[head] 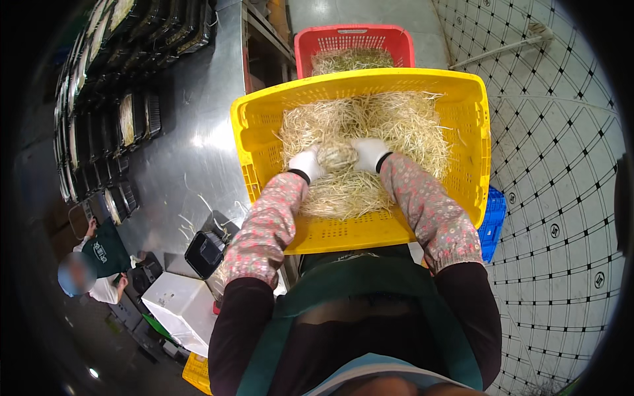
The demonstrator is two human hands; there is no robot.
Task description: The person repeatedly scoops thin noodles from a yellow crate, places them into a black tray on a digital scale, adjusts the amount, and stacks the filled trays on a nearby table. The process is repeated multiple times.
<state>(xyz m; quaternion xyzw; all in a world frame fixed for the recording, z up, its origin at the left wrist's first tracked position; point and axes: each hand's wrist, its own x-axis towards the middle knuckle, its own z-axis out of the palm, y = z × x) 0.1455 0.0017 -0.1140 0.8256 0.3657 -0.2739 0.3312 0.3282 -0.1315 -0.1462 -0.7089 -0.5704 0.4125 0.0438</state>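
A large yellow perforated plastic crate (346, 242) stands before me, holding a thick layer of pale, thin sprouts (416, 128). Both of my hands are in white gloves, inside the crate. Between them is a rounded, slightly blurred bundle of sprouts (338, 155). My left hand (308, 163) grips its left side, and my right hand (370, 154) is against its right side. The fingertips of both hands are partly hidden by the bundle and the loose sprouts around it. Floral sleeve covers reach up to my dark cuffs.
Left of the crate is a steel table (183, 153) with stacked black trays (133, 119) and a black container (204, 254). A white box (181, 307) stands nearer. Beyond the crate sits a red basket (354, 30); a blue crate (490, 222) is at right. A co-worker (104, 247) stands far left.
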